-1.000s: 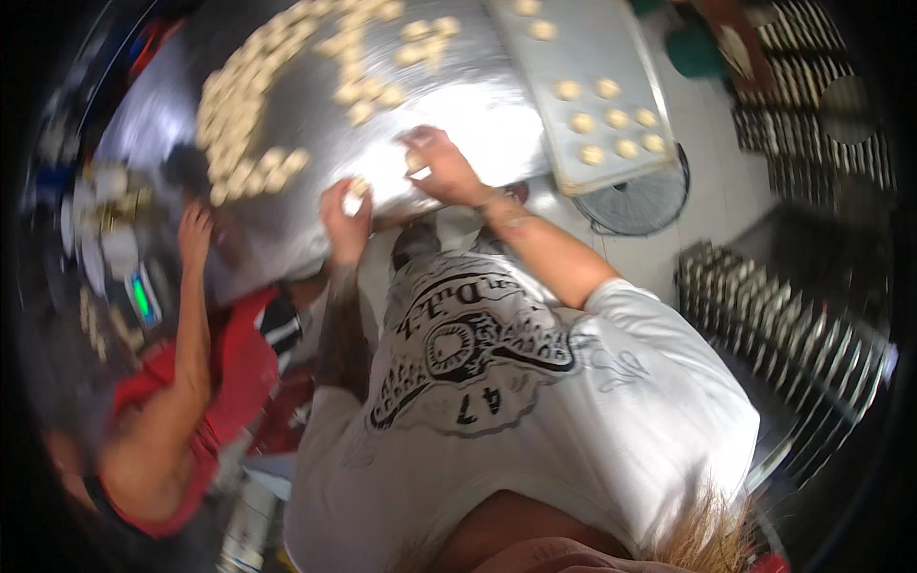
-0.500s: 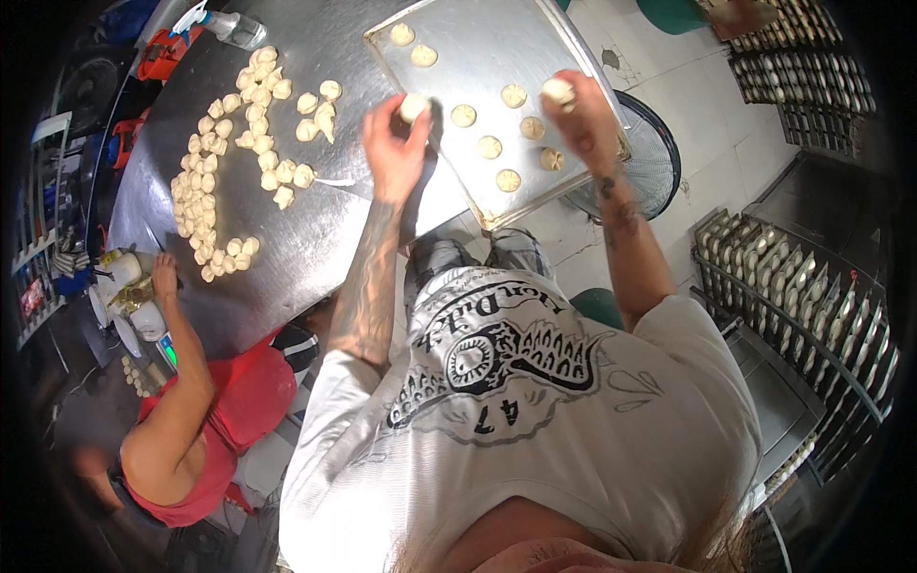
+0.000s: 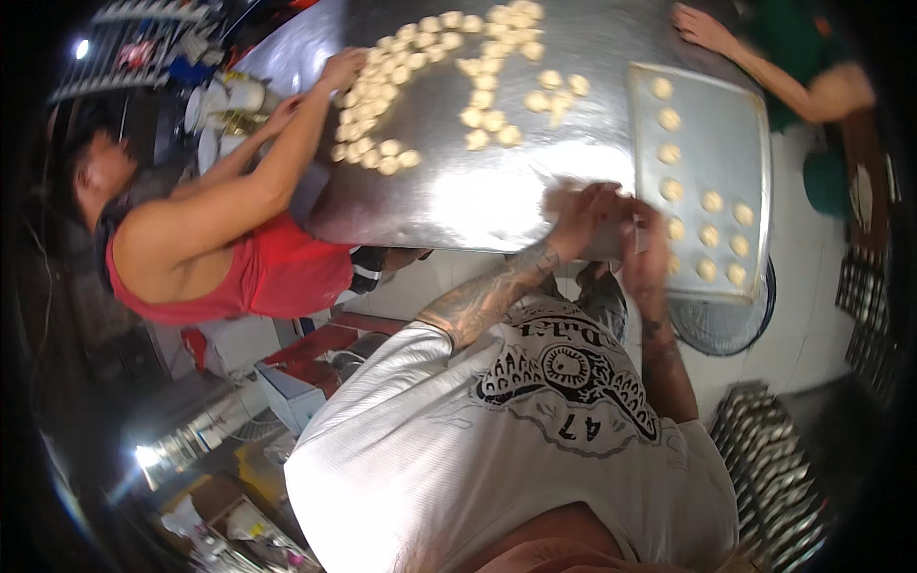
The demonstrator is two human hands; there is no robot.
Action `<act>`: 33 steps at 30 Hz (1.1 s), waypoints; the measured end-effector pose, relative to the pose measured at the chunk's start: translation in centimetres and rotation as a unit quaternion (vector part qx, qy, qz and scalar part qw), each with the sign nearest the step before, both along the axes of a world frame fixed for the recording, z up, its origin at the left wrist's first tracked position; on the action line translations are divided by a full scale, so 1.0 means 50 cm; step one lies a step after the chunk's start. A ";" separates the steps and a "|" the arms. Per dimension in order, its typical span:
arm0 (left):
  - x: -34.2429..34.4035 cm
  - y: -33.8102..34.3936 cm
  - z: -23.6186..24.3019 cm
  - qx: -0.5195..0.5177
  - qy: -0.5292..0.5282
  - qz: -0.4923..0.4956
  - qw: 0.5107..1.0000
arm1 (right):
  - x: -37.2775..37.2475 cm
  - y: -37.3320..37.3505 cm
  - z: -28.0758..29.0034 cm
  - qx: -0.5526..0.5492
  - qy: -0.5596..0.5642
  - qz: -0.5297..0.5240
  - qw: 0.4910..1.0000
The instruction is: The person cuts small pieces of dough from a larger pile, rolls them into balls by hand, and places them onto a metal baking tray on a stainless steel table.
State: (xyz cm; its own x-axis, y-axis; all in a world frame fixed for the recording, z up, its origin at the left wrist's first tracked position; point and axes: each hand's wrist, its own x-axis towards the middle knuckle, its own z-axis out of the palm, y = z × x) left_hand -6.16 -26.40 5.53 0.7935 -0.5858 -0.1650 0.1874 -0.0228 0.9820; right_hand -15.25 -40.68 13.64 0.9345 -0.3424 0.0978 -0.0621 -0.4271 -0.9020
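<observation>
My left hand (image 3: 579,222) and my right hand (image 3: 646,250) are close together over the table's near edge, beside the left rim of a metal baking tray (image 3: 718,124). Both are smeared by motion. Whether anything is between their fingers cannot be made out. Round dough pieces, one of them a dough round (image 3: 712,201), lie spaced in rows on the tray. My right forearm passes just left of the tray's near corner. On the steel table (image 3: 597,124) to the left, many lumps of dough (image 3: 482,98) lie in loose curved groups.
At the left, a person in a red sleeveless top (image 3: 234,282) reaches over the table beside the dough. Another person's hand (image 3: 704,29) rests on the table beyond the tray. A round floor fan (image 3: 721,329) stands below the tray; loaded racks (image 3: 769,458) are at lower right.
My view has swung, bringing more of the left side into sight. My hands, apart earlier with a dough ball in each, have come together. Another person's arm now shows beyond the tray.
</observation>
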 end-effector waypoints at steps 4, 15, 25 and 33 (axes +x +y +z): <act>0.011 0.180 0.016 -0.360 0.268 0.048 0.892 | 0.107 0.219 -0.047 -0.042 -0.080 0.249 0.964; 0.320 0.652 0.045 0.280 -0.276 0.406 0.825 | 0.714 0.579 -0.095 -0.230 0.018 0.189 0.954; 0.479 0.709 -0.003 0.323 -0.386 0.372 0.779 | 0.785 0.664 -0.096 -0.240 0.028 0.177 0.954; 0.190 0.684 -0.023 0.131 -0.225 0.477 0.839 | 0.809 0.676 -0.071 -0.153 0.061 0.321 0.933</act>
